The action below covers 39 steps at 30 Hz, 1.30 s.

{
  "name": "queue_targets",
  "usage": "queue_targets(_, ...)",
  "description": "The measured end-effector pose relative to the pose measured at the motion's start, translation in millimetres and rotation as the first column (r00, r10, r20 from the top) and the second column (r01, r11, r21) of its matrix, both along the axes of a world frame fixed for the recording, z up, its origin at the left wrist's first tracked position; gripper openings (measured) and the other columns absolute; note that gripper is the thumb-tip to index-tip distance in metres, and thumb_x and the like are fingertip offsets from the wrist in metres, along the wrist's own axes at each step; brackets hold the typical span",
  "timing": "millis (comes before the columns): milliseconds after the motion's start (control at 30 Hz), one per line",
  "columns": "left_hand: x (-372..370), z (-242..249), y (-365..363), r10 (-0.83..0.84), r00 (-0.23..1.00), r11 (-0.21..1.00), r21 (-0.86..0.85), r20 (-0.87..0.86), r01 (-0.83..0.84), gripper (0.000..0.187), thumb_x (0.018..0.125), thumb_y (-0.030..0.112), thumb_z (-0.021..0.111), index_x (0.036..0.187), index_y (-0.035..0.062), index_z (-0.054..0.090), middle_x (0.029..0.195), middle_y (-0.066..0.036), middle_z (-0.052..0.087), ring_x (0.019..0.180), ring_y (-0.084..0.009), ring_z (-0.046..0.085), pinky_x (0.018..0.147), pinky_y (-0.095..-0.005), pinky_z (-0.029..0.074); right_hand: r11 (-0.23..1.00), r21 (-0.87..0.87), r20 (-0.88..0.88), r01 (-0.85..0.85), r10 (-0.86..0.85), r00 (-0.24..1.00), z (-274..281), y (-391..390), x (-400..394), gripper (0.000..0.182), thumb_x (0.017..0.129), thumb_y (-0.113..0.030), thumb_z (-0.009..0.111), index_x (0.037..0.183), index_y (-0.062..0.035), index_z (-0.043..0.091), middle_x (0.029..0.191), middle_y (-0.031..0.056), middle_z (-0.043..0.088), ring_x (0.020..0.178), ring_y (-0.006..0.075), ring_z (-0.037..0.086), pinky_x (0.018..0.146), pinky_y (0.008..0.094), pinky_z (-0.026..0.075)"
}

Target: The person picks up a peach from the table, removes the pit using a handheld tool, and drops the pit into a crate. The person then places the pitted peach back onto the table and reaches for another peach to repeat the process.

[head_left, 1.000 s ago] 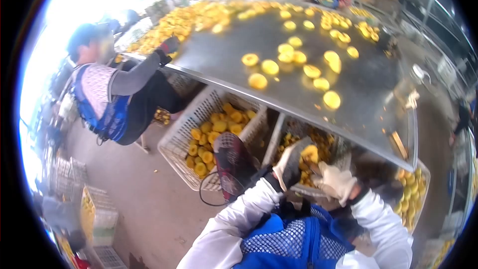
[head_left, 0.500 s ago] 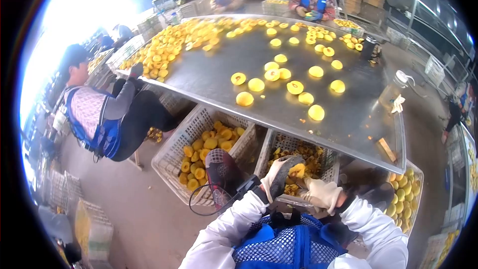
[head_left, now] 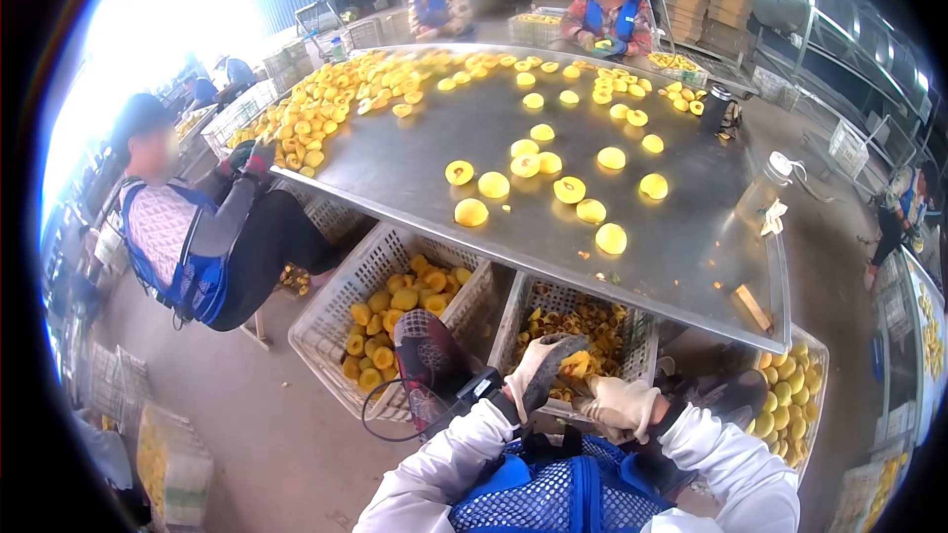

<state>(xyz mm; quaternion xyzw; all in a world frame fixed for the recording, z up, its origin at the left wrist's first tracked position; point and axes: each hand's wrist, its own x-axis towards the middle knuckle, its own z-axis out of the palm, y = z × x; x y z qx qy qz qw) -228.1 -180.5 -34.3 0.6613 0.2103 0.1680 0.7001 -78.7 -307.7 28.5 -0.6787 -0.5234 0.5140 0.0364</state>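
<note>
Both my hands wear pale gloves and meet over a white crate (head_left: 644,355) of fruit scraps. My left hand (head_left: 538,372) has its fingers closed around a yellow fruit piece (head_left: 575,365). My right hand (head_left: 620,405) is closed close beside that piece; what it grips is hidden. Several yellow fruit halves (head_left: 611,238) lie on the metal table (head_left: 415,158) ahead, some cut side up with a brown centre. At the back left of the table is a large pile of halves (head_left: 306,118).
A crate of halves (head_left: 395,316) stands left of my knees, another with round fruit (head_left: 790,395) at the right. A wooden block (head_left: 753,308) and a clear jug (head_left: 765,188) rest on the table. One co-worker (head_left: 188,227) sits left, others behind the table.
The view has shifted slightly, so the table and crates appear a little further left. My hands remain together around the fruit piece. The left co-worker's head and hands have moved slightly.
</note>
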Motion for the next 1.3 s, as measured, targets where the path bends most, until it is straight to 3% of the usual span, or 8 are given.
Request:
queue_targets(167,-0.5,-18.6,4.4,-0.077,0.986,0.824,0.566,0.146,-0.019,0.06,0.062,-0.003,0.064,0.122,-0.0001,0.062,0.119,-0.021,0.066,0.115,-0.0379,0.062,0.099,-0.0384,0.05,0.994,-0.07,-0.143,0.079,-0.088,0.986,9.4,-4.0,-0.6,0.049,0.098,-0.041,0.052,0.114,0.0056,0.054,0.066,0.0113,0.067,0.055,0.0188,0.065,0.049,0.0326,0.05)
queue_targets(200,-2.4,-13.5,-1.1,-0.037,0.996,0.933,0.359,0.079,0.006,0.036,0.088,0.003,0.066,0.123,-0.0004,0.064,0.115,-0.008,0.068,0.099,-0.0141,0.066,0.085,-0.0265,0.054,0.997,-0.038,-0.072,0.062,-0.065,0.995,12.7,-5.7,-4.9,0.051,0.098,-0.042,0.053,0.114,0.006,0.055,0.068,0.0131,0.067,0.057,0.0208,0.067,0.051,0.0342,0.051)
queue_targets(333,9.0,-14.5,-9.9,0.219,0.968,0.967,-0.157,0.121,-0.199,0.025,0.094,0.013,0.065,0.116,0.0007,0.067,0.102,-0.004,0.071,0.09,-0.0121,0.067,0.078,-0.0261,0.054,0.95,0.304,0.222,-0.064,-0.005,0.975,-46.2,-16.4,-9.2,0.049,0.095,-0.041,0.055,0.108,0.0056,0.06,0.073,0.0183,0.069,0.059,0.0275,0.07,0.055,0.0392,0.054)
queue_targets(367,7.8,-24.2,-6.4,0.115,0.962,0.947,0.265,0.248,-0.182,0.024,0.096,0.015,0.065,0.114,0.0,0.068,0.099,-0.004,0.071,0.088,-0.0127,0.067,0.077,-0.0253,0.054,0.854,0.466,0.387,-0.233,0.04,0.921,-66.5,-20.2,-3.3,0.047,0.095,-0.041,0.055,0.103,0.0046,0.063,0.073,0.0177,0.069,0.058,0.0289,0.07,0.056,0.0407,0.054)
queue_targets(433,12.8,-23.0,-7.1,0.253,0.959,0.928,-0.312,0.128,-0.203,0.023,0.094,0.015,0.067,0.111,0.0004,0.069,0.099,-0.004,0.071,0.088,-0.0116,0.067,0.076,-0.025,0.054,0.866,0.411,0.465,-0.285,0.07,0.883,-56.8,-17.0,-9.0,0.045,0.094,-0.038,0.055,0.111,0.0039,0.063,0.076,0.0186,0.07,0.059,0.0311,0.07,0.057,0.0421,0.054)
queue_targets(500,7.3,-3.2,-4.6,0.24,0.968,0.942,-0.258,0.078,-0.213,0.023,0.094,0.015,0.067,0.111,0.0005,0.069,0.098,-0.004,0.071,0.087,-0.0111,0.067,0.075,-0.0246,0.053,0.988,0.05,-0.095,0.149,-0.144,0.985,9.5,-8.4,-19.8,0.052,0.093,-0.038,0.054,0.121,0.006,0.057,0.086,0.0288,0.069,0.075,0.0411,0.07,0.065,0.047,0.055)
queue_targets(1067,-5.6,-6.1,-0.6,0.215,0.975,0.934,-0.302,0.051,-0.19,0.056,0.072,0.012,0.067,0.126,-0.003,0.058,0.118,-0.022,0.065,0.111,-0.0401,0.062,0.096,-0.0407,0.05,0.95,0.31,0.042,0.038,-0.053,0.998,-40.9,-7.4,-2.5,0.056,0.095,-0.044,0.055,0.132,-0.0018,0.057,0.108,0.0238,0.07,0.1,0.0381,0.067,0.09,0.0421,0.051)
queue_targets(1300,-19.4,-13.0,10.0,-0.112,0.923,0.788,0.599,0.369,-0.144,0.068,0.071,0.014,0.072,0.133,-0.0036,0.052,0.13,-0.025,0.058,0.124,-0.041,0.054,0.109,-0.0437,0.04,0.943,-0.071,-0.475,0.326,-0.319,0.82,-0.3,-4.5,-0.9,0.029,0.098,-0.035,0.06,0.106,-0.0067,0.058,0.059,-0.0038,0.051,0.041,0.0069,0.043,0.037,0.0241,0.033)
